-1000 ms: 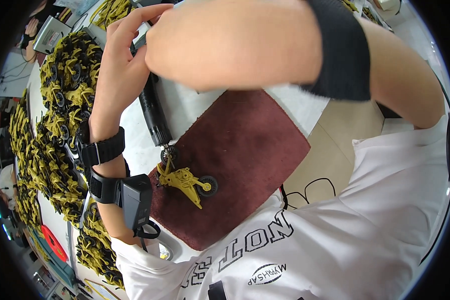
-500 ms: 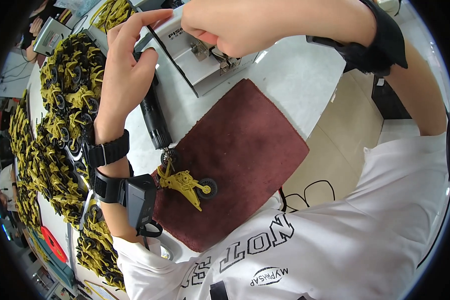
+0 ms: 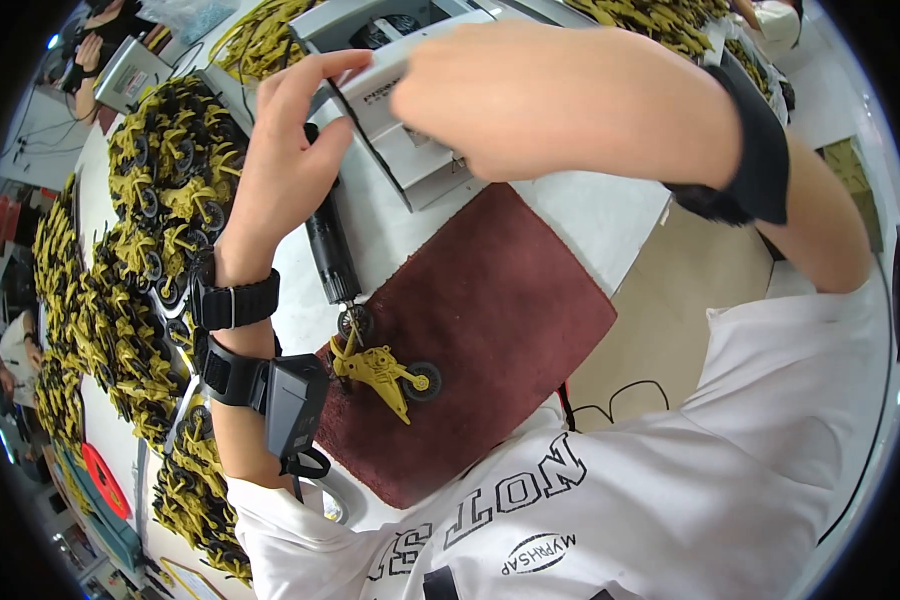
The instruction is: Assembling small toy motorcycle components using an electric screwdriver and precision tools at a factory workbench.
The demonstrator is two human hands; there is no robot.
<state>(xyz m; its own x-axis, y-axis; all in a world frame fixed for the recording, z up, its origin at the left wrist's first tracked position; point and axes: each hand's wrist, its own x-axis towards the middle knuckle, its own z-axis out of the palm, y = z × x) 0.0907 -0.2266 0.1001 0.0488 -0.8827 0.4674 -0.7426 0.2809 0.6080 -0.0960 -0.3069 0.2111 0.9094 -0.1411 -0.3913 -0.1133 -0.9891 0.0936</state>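
My left hand [image 3: 295, 160] has its thumb and index finger spread, the index fingertip at the upper edge of a pale box-shaped machine [image 3: 435, 185] with an open top compartment. In front of that machine is my right hand [image 3: 560, 100], its fingers curled under; the back of the hand hides whatever they hold. A black cylindrical electric screwdriver [image 3: 332, 260] lies below my left hand. Its tip end reaches a yellow toy motorcycle [image 3: 375, 370] with black wheels. This toy rests on its side on a dark red cloth mat [image 3: 480, 310], untouched by either hand.
Heaps of yellow and black toy motorcycles [image 3: 170, 190] cover the left side, with more yellow parts [image 3: 660, 22] beyond the machine. A grey box device [image 3: 135, 75] stands far left, near another person's hand [image 3: 88, 52]. A red ring [image 3: 105, 480] lies lower left.
My right hand has come nearer and lower, in front of the machine, and is blurred. The whole view has shifted slightly, showing more of the machine's top. My left hand keeps its pose.
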